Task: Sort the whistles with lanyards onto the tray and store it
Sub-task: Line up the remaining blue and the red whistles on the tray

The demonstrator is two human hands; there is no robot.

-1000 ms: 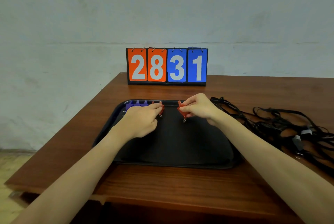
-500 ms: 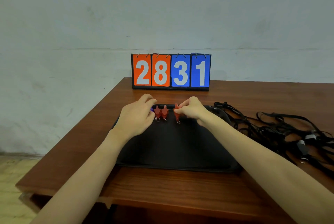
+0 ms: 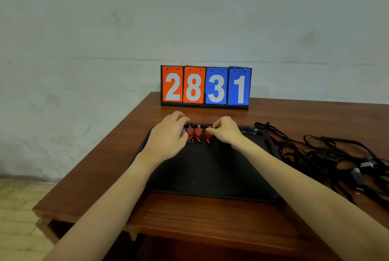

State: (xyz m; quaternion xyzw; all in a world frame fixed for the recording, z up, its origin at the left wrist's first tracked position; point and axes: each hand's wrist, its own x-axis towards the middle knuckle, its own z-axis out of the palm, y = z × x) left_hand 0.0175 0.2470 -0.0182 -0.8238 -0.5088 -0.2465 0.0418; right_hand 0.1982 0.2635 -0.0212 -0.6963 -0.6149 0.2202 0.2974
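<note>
right grip pinching red whistle, black tray, left grip beside

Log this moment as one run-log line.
stage: lining whistles along tray far edge | right hand: pinches red whistle | left hand: on blue whistles | lanyards: on table, right of tray

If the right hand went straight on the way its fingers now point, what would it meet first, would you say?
Probably the two red whistles beside the one the right hand pinches, then the left hand; depth is unclear.
</note>
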